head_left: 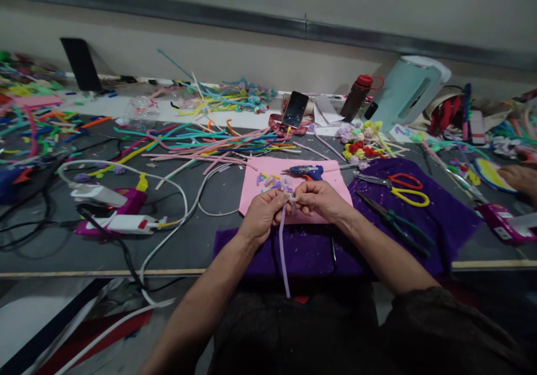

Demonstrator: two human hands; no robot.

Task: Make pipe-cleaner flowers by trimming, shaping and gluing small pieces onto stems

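My left hand (263,214) and my right hand (319,200) meet over the pink sheet (255,188), both pinching a lilac pipe cleaner (283,252) whose long tail hangs down toward my lap. Its upper end is bent into a small flower shape (287,184) at my fingertips. A blue glue gun (306,170) lies on the pink sheet just beyond my hands. Purple felt (440,218) lies under my forearms and spreads to the right.
Scissors with red and yellow handles (403,189) and green-handled pliers (394,221) lie on the felt. Loose pipe cleaners (201,140), finished flowers (361,143), a phone (295,109), a bottle (354,96), a kettle (405,91) and glue guns with cables (113,213) crowd the table. Another person's hand (520,178) rests at far right.
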